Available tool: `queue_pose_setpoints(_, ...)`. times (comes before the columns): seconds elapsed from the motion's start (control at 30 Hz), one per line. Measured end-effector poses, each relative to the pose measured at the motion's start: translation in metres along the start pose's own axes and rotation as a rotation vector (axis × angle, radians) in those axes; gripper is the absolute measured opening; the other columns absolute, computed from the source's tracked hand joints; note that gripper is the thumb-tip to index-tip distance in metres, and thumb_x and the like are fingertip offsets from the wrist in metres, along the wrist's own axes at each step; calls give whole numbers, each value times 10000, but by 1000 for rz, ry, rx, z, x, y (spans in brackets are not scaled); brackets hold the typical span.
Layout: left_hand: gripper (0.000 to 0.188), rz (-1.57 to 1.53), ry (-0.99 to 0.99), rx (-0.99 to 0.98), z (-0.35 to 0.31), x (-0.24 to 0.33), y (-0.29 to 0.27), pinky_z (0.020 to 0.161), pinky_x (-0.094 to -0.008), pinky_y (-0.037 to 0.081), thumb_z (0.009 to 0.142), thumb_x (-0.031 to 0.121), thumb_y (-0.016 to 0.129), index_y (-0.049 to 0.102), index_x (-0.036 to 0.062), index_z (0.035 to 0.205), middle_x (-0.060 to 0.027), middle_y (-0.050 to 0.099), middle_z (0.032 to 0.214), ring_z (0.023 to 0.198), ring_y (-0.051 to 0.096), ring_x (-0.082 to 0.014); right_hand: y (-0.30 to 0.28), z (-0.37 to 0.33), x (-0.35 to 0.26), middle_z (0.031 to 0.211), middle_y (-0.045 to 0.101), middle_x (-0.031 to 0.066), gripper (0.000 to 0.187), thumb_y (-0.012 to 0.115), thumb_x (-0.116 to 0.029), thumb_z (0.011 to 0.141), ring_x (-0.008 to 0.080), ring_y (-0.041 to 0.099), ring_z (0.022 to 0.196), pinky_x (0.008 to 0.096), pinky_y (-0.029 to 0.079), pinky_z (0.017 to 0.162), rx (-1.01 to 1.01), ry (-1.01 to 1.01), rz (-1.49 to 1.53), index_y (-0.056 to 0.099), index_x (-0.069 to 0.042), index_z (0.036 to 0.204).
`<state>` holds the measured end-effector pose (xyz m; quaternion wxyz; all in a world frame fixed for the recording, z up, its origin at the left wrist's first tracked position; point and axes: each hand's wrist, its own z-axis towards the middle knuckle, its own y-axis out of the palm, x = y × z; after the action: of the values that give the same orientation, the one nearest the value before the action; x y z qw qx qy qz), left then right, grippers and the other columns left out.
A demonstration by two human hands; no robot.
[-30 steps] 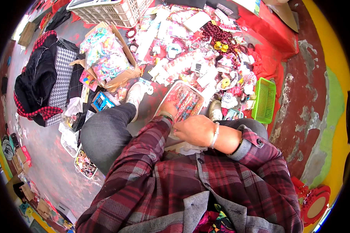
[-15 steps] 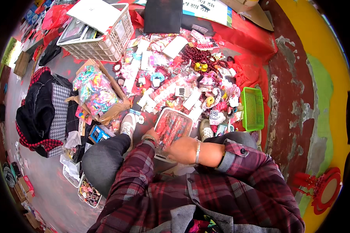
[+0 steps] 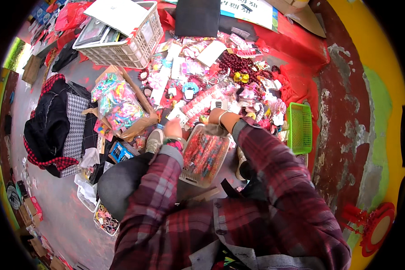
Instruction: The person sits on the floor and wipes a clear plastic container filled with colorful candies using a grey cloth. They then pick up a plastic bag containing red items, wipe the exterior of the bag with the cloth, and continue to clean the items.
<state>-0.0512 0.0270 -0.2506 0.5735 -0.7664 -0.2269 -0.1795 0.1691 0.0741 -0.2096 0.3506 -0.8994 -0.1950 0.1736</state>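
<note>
A white plastic basket [image 3: 191, 179] stands between my feet, with several red patterned items in clear wrapping inside it. My left hand [image 3: 173, 129] is beyond the basket's left side, near white cards on the pile; its fingers are blurred. Over the far right corner of the basket reaches my right hand [image 3: 217, 118], a bracelet on its wrist. Its fingers point away from me into the heap of hair accessories [image 3: 200, 101] and are hidden. Whether either hand holds anything does not show.
A cardboard box [image 3: 141, 118] of bagged colourful pieces is at left, beside dark clothes [image 3: 51, 130]. Behind stands a large cream crate [image 3: 141, 45]. To the right are a green basket [image 3: 300, 128] and a worn red wall [image 3: 339, 112]. A small basket [image 3: 107, 220] sits lower left.
Both hands have left the basket's near part. My right hand has moved far forward to the heap, my left hand forward and slightly left. The whole view has shifted a little.
</note>
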Motion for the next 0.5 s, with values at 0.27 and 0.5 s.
queue_pose_setpoints(0.27, 277, -1375, 194, 7, -85, 130, -253, 907, -350, 423, 908, 131, 507, 540, 1, 1150, -149, 551, 1229, 1151, 519, -238, 92, 89, 38, 1094, 649, 141, 389, 553, -368, 849, 294, 632, 972, 396, 480, 803, 186, 363, 708, 661, -68, 1073)
queue_pose_setpoints(0.5, 298, -1561, -150, -138, -92, 83, -242, 859, -348, 444, 909, 158, 495, 531, -18, 1146, -178, 568, 1182, 1111, 545, -261, 134, 155, 36, 1122, 616, 148, 448, 467, -345, 899, 269, 569, 965, 378, 448, 808, 328, 719, 1262, 603, 29, 1103)
